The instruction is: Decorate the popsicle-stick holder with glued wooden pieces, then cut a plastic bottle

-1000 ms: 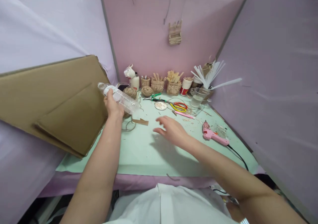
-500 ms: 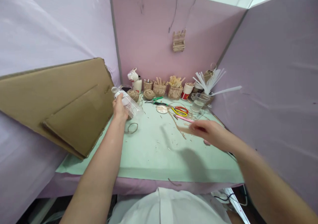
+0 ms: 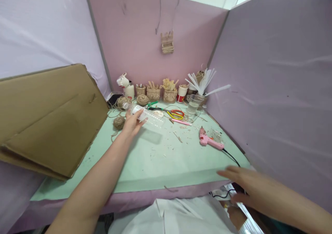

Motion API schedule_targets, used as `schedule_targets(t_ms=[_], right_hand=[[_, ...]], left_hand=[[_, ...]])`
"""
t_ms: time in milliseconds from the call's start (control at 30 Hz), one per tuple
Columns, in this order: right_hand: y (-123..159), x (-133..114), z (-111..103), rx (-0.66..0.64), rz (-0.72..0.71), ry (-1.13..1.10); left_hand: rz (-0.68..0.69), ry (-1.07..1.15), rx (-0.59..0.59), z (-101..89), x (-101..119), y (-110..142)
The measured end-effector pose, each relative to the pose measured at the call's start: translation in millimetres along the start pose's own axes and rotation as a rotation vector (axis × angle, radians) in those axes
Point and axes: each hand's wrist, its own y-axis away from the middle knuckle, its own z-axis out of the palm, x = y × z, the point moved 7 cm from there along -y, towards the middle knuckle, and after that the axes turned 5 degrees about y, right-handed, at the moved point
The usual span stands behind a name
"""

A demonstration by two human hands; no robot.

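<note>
A clear plastic bottle (image 3: 153,119) with a whitish cap lies tilted in the grip of my left hand (image 3: 133,122), held just above the table. Beyond the table's front right edge is my right hand (image 3: 241,180), blurred, its thumb and fingers apart with nothing between them. Close to that hand, a pink hot glue gun (image 3: 210,142) rests on the table with its black cord running to the right edge. A ball of brown twine (image 3: 119,122) sits left of my left hand.
Folded cardboard (image 3: 52,123) leans at the left. Red-and-yellow-handled scissors (image 3: 176,114), a pink pen (image 3: 181,122) and scraps lie mid-table. Along the back stand stick-filled baskets (image 3: 169,95), paper cups (image 3: 182,93), a clear water cup (image 3: 192,106) and white strips (image 3: 203,82).
My left hand has brought the bottle right over the table. My right hand has moved down to the front right edge, and the brown strip it held is gone from it. The view has turned right.
</note>
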Motion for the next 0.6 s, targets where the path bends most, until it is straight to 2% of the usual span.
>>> schedule_targets(t_ms=[33,133,200,267,333,433,467,533,567,600], right_hand=[[-20,-14,-6,0.010,-0.051,-0.075],[-95,-54,-24,0.228,-0.174,-0.367],[-146,-74,-23,0.352,-0.206,-0.584],[-189,-93,-13,0.381,-0.207,-0.717],[-216,-108,-6,0.425,-0.224,-0.740],[-230,-113,-1,0.509,-0.216,-0.696],[-231,-110,0,0.538,-0.195,-0.681],[-232,-99,2,0.579,-0.142,-0.661],[-233,-94,4,0.577,-0.123,-0.655],[-234,-91,7,0.558,-0.117,-0.655]], left_hand=[[-0.015,0.003,-0.012,1.1,-5,1],[-0.041,0.030,-0.049,2.4,-16,4],[-0.040,0.042,-0.057,2.1,-20,6],[-0.025,0.043,-0.064,2.7,-21,8],[-0.009,0.022,-0.086,4.8,-22,9],[0.048,-0.122,-0.064,2.2,-18,6],[0.128,-0.226,-0.010,-2.2,-11,5],[0.427,-0.513,0.105,-7.4,13,8],[0.626,-0.684,0.123,-3.7,27,15],[0.814,-0.859,0.066,5.7,35,23]])
